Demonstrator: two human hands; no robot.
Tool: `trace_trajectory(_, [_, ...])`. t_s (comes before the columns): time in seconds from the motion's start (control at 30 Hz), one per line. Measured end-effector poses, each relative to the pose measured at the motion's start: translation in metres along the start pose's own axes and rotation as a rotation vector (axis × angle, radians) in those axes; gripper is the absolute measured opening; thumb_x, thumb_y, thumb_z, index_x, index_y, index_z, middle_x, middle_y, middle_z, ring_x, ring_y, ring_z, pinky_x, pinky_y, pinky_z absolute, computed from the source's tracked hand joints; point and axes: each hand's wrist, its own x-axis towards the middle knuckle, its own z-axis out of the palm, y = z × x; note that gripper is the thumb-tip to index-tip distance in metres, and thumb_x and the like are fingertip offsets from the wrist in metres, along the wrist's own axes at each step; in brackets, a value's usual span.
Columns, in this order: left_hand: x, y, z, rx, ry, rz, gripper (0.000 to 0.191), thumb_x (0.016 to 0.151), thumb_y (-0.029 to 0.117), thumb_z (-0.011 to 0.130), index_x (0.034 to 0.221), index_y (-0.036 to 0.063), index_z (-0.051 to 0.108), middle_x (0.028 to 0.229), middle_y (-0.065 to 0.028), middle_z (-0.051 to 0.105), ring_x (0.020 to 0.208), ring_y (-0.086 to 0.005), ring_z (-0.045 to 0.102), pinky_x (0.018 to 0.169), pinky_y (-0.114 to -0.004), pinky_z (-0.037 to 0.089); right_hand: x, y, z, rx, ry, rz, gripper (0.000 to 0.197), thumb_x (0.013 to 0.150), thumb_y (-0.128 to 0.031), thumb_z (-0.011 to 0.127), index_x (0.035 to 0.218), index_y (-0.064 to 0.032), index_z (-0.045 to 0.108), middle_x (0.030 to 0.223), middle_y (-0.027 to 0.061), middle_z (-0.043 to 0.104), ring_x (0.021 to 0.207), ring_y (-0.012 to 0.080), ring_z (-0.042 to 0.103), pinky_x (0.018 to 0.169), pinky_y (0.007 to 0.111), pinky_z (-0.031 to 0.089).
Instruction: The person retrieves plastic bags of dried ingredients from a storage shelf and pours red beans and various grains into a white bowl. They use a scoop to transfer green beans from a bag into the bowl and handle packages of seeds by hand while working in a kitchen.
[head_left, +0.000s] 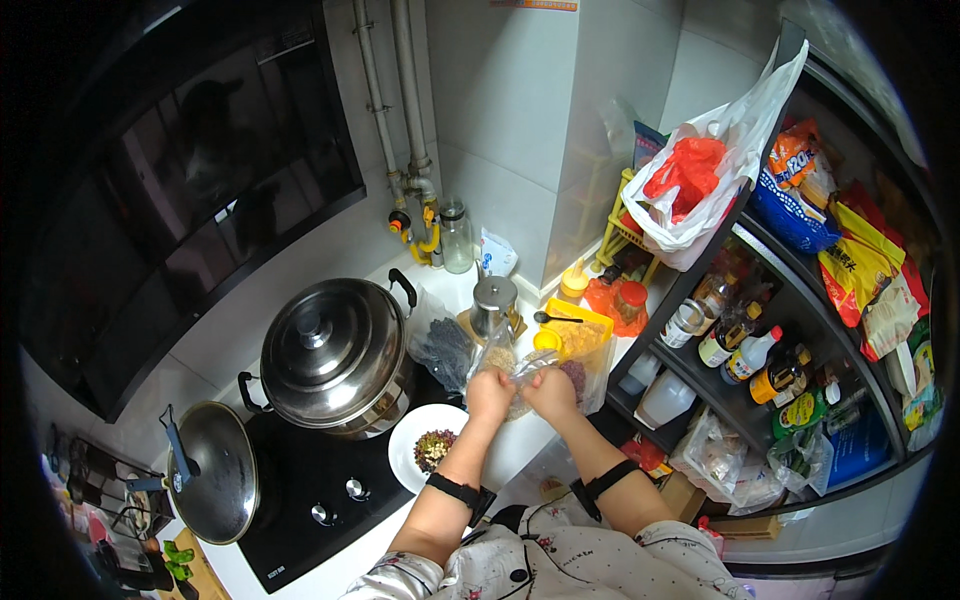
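Note:
Both fists are closed on the gathered top of a clear plastic bag (517, 411) over the counter. My left hand (490, 395) and my right hand (552, 393) sit close together, thumbs toward each other. Pale grain shows through plastic (498, 355) just beyond my left hand; whether it is the same bag I cannot tell. Beside my right hand, a clear container (598, 367) has dark reddish beans (574, 375) in it. A white plate (403, 459) lies left of my left forearm, bearing a heap of mixed beans and grains (433, 448).
A large lidded steel pot (337, 352) and a lidded wok (214, 472) stand on the black gas hob (322, 480). Behind my hands are a steel kettle (495, 300) and a yellow tray (606, 321) with a black spoon (559, 319). Bottle-filled shelves (694, 375) rise at right.

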Motion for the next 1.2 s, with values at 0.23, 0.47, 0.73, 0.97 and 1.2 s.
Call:
trace_trajectory(0.23, [0.016,0.006,-0.02,0.128,0.113,0.147,0.008,0.068,0.009,0.063,0.066,0.0012,0.061,0.069,-0.0185,0.061,0.066,-0.0349,0.06,0.061,-0.042,0.048,-0.009,-0.006,-0.026,-0.184,0.078,-0.011,0.018,0.065,-0.016,0.067,0.072,-0.0013,0.058,0.067,0.0177,0.059,0.067,0.0355,0.059,0.063,0.043,0.047])
trace_trajectory(0.47, [0.009,0.023,-0.02,-0.004,0.013,0.123,0.005,0.067,0.005,0.063,0.067,0.0019,0.06,0.07,-0.0174,0.059,0.067,-0.0336,0.059,0.062,-0.041,0.048,-0.001,-0.03,-0.008,-0.051,0.115,-0.54,0.013,0.075,-0.011,0.056,0.078,0.0007,0.061,0.076,0.0197,0.061,0.071,0.0376,0.059,0.066,0.043,0.047])
trace_trajectory(0.73, [0.003,0.024,-0.024,0.028,0.18,0.27,0.004,0.069,0.004,0.061,0.067,0.0019,0.058,0.073,-0.0166,0.058,0.068,-0.0333,0.058,0.063,-0.04,0.047,0.008,-0.021,-0.008,-0.75,-0.307,-0.085,0.02,0.081,-0.013,0.051,0.085,-0.0041,0.068,0.094,0.0175,0.065,0.088,0.0309,0.064,0.073,0.04,0.051])
trace_trajectory(0.97, [0.003,0.028,-0.019,-0.055,0.144,0.189,0.007,0.069,0.007,0.064,0.07,0.0022,0.059,0.071,-0.0153,0.058,0.068,-0.0317,0.058,0.062,-0.04,0.047,0.04,-0.011,0.016,-0.668,-0.436,-0.381,0.024,0.083,-0.016,0.047,0.089,-0.0029,0.067,0.094,0.0195,0.065,0.093,0.0316,0.062,0.082,0.041,0.048])
trace_trajectory(1.2, [-0.008,0.024,-0.022,-0.043,0.068,0.192,0.015,0.072,0.015,0.069,0.081,0.0029,0.065,0.073,-0.0144,0.059,0.069,-0.0291,0.059,0.062,-0.036,0.048,0.061,0.019,0.055,-0.588,-0.493,-0.296,0.028,0.084,-0.027,0.05,0.096,-0.0067,0.065,0.103,0.018,0.063,0.096,0.0317,0.061,0.081,0.042,0.047])
